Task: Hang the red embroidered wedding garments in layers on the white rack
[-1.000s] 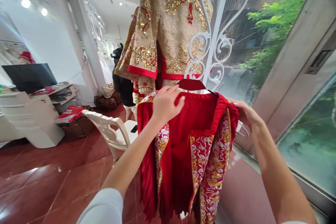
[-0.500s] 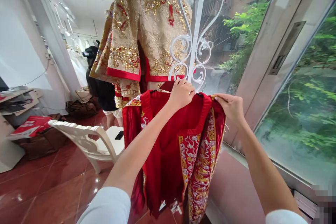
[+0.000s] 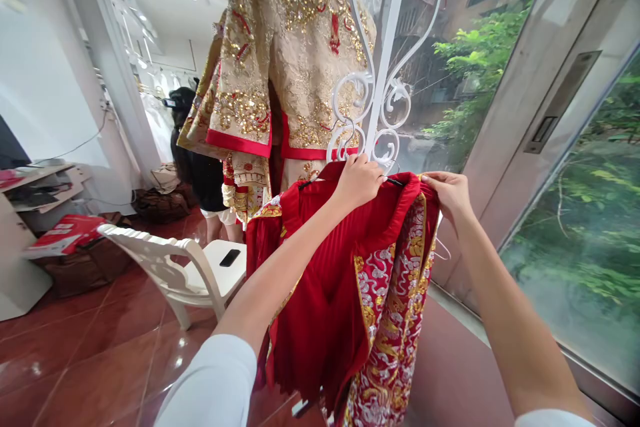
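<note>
A red embroidered jacket (image 3: 330,280) hangs in front of me on a dark hanger (image 3: 330,171), its plain red lining showing and gold and silver embroidery along the front panel and sleeve. My left hand (image 3: 358,181) is closed round the hanger near its middle, at the jacket's neck. Pinched in the fingers of my right hand (image 3: 447,195) is the jacket's right shoulder. Just behind stands a white scrollwork metal rack (image 3: 373,107). A cream-and-gold embroidered garment (image 3: 300,67) with a red hem hangs beside it.
A white chair (image 3: 165,267) with a black phone (image 3: 229,257) on its seat stands to the left. Beyond it is a person in black (image 3: 203,173). A glass door (image 3: 575,227) runs along the right. Brown bags (image 3: 75,267) lie on the red tiled floor (image 3: 110,340).
The jacket and both hands sit slightly farther right in view. The jacket's front has swung and its right shoulder is tilted a little. Both hands keep their grip.
</note>
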`<state>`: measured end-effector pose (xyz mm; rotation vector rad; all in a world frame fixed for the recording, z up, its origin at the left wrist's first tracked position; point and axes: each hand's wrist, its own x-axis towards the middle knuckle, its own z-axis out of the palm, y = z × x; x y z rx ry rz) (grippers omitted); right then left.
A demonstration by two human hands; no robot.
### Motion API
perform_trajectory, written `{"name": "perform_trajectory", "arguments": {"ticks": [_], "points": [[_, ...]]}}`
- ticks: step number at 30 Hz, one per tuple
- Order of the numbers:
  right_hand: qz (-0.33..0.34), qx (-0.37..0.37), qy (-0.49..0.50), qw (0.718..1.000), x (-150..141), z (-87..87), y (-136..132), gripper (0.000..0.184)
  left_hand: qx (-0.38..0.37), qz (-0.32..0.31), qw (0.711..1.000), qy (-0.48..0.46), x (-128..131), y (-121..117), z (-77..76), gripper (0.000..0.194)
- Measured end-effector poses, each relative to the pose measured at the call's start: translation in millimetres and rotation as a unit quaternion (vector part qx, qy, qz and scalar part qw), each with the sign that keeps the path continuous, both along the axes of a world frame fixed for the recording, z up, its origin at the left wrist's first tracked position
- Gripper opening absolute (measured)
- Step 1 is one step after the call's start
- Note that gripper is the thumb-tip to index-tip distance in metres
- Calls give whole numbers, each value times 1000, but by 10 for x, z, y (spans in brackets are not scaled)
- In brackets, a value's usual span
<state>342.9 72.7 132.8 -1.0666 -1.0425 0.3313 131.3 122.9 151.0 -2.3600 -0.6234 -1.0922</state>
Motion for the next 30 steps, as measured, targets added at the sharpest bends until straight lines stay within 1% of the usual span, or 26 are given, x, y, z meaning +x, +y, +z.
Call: {"name": "perform_trajectory", "arguments": {"ticks": [2,4,7,10,12,15,17,20,23,25,26,28,29,30], "points": [[14,-21,30,999,20,-67,27,26,-1,-1,1000,0,0,18,-6,29],[30,-38,36,998,46,-112,31,27,-6,-5,1000,-2,-6,25,-9,29],[33,-45,21,998,53,-104,11,26,-11,-11,1000,-6,-16,28,-10,28],[0,-12,1,1000,-28,-29,-55,24,-2,-12,1000,-6,-28,33,-11,28],[-46,33,-43,997,-114,29,-133,21,2,-10,1000,-7,-37,30,-9,28],[-125,98,-138,978,-213,106,-266,17,-16,-13,1000,-11,-39,6,2,26],[-159,120,-172,965,-232,154,-337,16,-38,-20,999,-22,-27,-19,19,25],[-166,128,-177,961,-215,207,-400,16,-60,-28,997,-34,9,-46,53,26],[-169,130,-178,961,-218,194,-437,16,-60,-24,997,-37,35,-68,63,27],[-174,135,-186,957,-247,124,-460,16,-51,-22,997,-56,24,-114,13,27],[-170,135,-191,957,-265,72,-473,16,-45,-28,996,-74,12,-153,-39,27],[-145,126,-204,960,-297,-52,-496,16,-37,-58,991,-118,-10,-263,-195,30],[-129,119,-210,962,-308,-117,-506,16,-48,-79,986,-140,-6,-325,-293,31],[-117,113,-215,963,-316,-179,-515,16,-76,-100,979,-158,16,-385,-397,31]]}}
